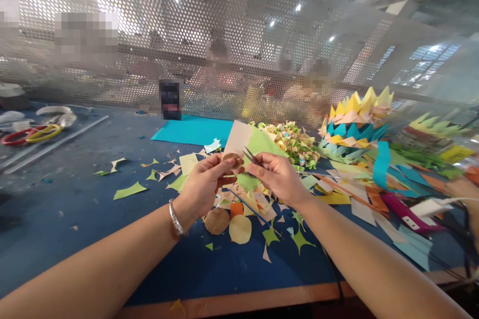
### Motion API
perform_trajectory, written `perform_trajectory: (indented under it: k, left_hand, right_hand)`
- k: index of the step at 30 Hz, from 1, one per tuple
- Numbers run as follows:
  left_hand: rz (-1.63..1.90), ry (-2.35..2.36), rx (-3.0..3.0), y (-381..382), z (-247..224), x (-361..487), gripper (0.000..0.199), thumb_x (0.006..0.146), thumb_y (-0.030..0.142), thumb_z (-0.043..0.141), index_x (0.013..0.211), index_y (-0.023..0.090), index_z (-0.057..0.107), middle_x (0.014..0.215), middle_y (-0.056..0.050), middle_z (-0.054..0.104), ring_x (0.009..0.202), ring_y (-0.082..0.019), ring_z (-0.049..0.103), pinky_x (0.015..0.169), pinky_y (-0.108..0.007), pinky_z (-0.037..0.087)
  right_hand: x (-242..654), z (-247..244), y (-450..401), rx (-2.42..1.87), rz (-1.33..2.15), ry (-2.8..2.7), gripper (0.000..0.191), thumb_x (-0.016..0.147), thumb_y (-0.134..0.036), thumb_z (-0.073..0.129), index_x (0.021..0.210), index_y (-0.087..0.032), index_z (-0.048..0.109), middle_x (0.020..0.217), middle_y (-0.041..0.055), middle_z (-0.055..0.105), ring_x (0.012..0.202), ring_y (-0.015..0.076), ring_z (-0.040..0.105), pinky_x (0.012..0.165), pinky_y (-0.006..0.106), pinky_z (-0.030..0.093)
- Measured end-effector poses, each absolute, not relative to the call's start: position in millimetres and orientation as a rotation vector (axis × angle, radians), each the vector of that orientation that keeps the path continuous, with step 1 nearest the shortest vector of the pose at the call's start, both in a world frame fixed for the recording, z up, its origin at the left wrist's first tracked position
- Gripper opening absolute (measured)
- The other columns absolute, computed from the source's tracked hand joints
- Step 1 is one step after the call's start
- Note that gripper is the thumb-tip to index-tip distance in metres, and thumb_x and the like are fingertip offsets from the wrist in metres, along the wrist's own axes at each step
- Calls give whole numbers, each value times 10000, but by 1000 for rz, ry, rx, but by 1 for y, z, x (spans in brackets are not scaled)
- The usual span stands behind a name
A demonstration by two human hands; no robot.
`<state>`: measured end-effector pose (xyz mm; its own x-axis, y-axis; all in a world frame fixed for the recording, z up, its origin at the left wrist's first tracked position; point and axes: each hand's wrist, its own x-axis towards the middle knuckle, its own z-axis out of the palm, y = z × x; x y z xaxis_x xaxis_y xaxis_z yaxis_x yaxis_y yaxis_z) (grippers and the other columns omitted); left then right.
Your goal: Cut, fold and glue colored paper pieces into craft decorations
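Observation:
Between the thumb and fingers of my left hand (205, 179) is a small round brown disc (232, 158). A pair of small scissors (250, 155) sits in my right hand (279, 178), its pointed blades parted towards the disc and its handles hidden by my fingers. Below my hands lie a brown paper circle (217, 221) and a pale yellow paper circle (240, 229), side by side. Green, peach and yellow paper scraps (254, 202) are heaped under and around both hands. Pink and light green paper sheets (264, 142) lie just beyond my fingers.
A turquoise sheet (194, 130) lies at the back, near a perforated screen (232, 35). To the right stand a mound of small paper pieces (295, 142), a tiered paper crown (355, 124) and a magenta power strip (409, 214) with a white plug. Red-and-yellow-handled scissors (32, 134) lie left.

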<state>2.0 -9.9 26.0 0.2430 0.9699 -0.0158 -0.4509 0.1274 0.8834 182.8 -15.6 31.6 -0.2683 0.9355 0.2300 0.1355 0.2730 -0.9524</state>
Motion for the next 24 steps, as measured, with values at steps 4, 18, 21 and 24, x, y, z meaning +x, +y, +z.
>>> perform_trajectory:
  k: [4,18,21,24]
  left_hand:
    - [1218,725,888,-6,25,0,134,756,233,774,728,169,659,797,-3,713,689,-102,644,672,-227,506]
    - [1146,631,938,-5,23,-1,102,767,231,768,788,160,698,791,-4,680,712,-97,619,680,-215,489]
    - [1111,637,961,-6,23,0,125,755,238,777,739,161,679,784,-1,682,693,-96,611,654,-214,481]
    - [1095,648,957,-8,22,1,155,732,234,796,706,162,662,771,-1,690,689,-100,618,640,-214,478]
  right_hand:
    - [184,31,-16,-1007,1231,-1643,377,801,-517,732,773,-184,559,497,-120,286,416,49,197,389,223,150]
    - [184,36,-18,-1033,1354,-1637,401,833,-564,677,769,-179,586,461,-132,231,383,51,175,375,227,131]
    - [184,37,-19,-1030,1344,-1634,405,832,-569,673,796,-168,622,453,-133,234,379,49,174,372,222,132]
    - [185,37,-19,-1034,1331,-1621,409,827,-570,680,785,-165,630,440,-130,257,376,47,179,365,221,137]
